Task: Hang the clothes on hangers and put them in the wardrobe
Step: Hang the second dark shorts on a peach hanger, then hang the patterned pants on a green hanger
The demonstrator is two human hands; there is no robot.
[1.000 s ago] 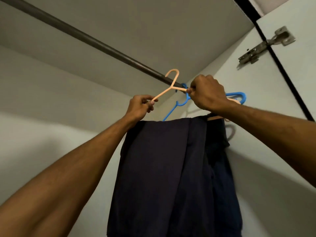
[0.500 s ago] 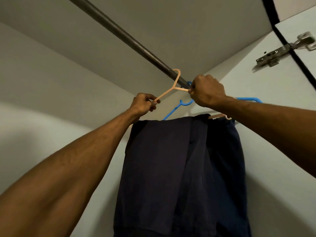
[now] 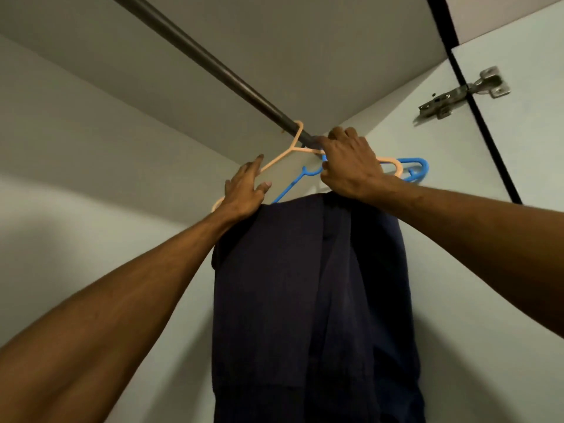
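— Where is the peach hanger [image 3: 293,148] now?

— Its hook is over the rod [image 3: 213,67], close to the right side wall of the wardrobe [image 3: 457,346]. The dark blue garment [image 3: 290,285] hangs down from it, long and folded, in the middle of the view.

— And the hands?

— The right hand [image 3: 351,166] is closed around the hanger just beside the hook, with its fingers curled under the right arm of the hanger. The left hand [image 3: 244,190] is wide: its fingers are almost straight and lie along the left arm of the hanger, the thumb is below it, and the heel of the hand touches the top of the garment.

— Is there another hanger?

— Yes, a blue hanger [image 3: 412,161] is just behind the peach one, on the side of the wall. Its right end shows past the right hand. I cannot tell if the right hand touches it also, and its hook is hidden behind that hand.

— Anything else?

— A metal hinge [image 3: 464,93] is at the upper right, where the door meets the side wall.
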